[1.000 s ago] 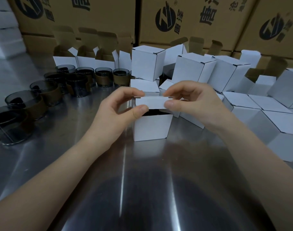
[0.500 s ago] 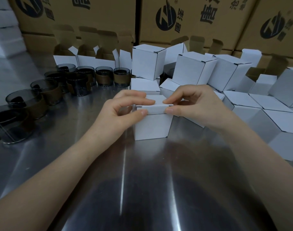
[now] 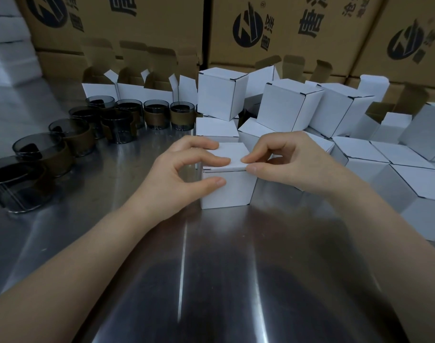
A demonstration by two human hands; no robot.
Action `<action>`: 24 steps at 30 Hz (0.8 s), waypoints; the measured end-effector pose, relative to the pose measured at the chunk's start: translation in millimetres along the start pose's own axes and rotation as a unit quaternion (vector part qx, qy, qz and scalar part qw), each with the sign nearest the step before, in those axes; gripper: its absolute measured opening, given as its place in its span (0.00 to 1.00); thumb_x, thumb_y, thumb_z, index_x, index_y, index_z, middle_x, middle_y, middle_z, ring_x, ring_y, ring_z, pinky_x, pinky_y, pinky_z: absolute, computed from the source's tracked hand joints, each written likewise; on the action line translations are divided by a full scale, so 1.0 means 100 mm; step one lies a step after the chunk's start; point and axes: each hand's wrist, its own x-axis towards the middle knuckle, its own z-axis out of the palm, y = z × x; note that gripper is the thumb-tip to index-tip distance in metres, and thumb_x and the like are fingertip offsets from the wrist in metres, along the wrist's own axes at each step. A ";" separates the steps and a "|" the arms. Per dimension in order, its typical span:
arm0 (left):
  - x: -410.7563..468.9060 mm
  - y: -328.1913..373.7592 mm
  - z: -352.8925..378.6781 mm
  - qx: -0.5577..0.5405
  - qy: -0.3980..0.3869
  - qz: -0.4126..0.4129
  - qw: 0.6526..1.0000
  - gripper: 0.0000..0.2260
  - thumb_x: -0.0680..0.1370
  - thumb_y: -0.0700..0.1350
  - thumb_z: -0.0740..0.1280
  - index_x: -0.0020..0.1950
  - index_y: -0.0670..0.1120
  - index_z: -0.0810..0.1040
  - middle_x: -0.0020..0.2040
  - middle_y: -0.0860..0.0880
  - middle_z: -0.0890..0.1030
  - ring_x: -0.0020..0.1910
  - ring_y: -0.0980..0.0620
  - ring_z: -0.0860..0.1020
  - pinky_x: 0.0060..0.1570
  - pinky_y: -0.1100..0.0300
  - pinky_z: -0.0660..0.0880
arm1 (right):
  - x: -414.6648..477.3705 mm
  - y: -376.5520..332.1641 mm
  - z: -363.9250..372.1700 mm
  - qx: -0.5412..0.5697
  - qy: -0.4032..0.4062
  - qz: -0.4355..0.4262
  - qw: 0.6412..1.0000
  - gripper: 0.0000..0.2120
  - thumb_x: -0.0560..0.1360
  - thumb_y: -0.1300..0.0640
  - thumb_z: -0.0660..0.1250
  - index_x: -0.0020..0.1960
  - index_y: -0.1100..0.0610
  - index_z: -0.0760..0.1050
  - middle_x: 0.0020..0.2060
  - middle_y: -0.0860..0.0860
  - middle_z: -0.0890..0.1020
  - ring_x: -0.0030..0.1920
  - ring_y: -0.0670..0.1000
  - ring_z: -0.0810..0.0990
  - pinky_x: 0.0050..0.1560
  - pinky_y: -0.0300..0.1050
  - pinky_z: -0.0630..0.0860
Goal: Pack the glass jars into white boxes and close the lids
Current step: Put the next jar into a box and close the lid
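White card, matte and crisp-edged: from the head camera, the white box (image 3: 226, 189) stands on the steel tabletop (image 3: 211, 280) right in front of me, just before the heap of closed boxes (image 3: 360, 157). My left hand (image 3: 184, 172) grips it, thumb on the front wall and two fingers (image 3: 211, 160) curled over the lid (image 3: 232, 153). My right hand (image 3: 288, 162) pinches the lid's near right corner between thumb and forefinger. The lid lies almost flat, with a thin dark seam showing along the front edge. I cannot see whether a jar is inside.

I judge the step to be seating the tuck flap. To do it well I should brace the front wall with the left thumb so it does not bow, then press evenly along the front edge until the seam closes. Pressing on one corner alone could crease the thin card.

The glass jars (image 3: 41, 154) waiting at my left are round, smoky and see-through, each banded with a brown sleeve; they will be slick and want a firm grip. Behind them stand open boxes (image 3: 142, 91) with flaps up, backed by brown printed cartons (image 3: 285, 33). The tabletop is brushed and glossy, so a light box may slide.
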 end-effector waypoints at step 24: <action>-0.01 -0.10 0.07 0.272 0.039 0.143 0.951 0.14 0.80 0.46 0.61 0.63 0.48 0.81 0.58 0.45 0.79 0.58 0.45 0.73 0.61 0.56 0.69 | 0.05 -0.02 0.25 -0.216 0.061 -0.030 0.974 0.15 0.69 0.51 0.77 0.42 0.50 0.69 0.55 0.49 0.81 0.57 0.46 0.77 0.52 0.33 0.70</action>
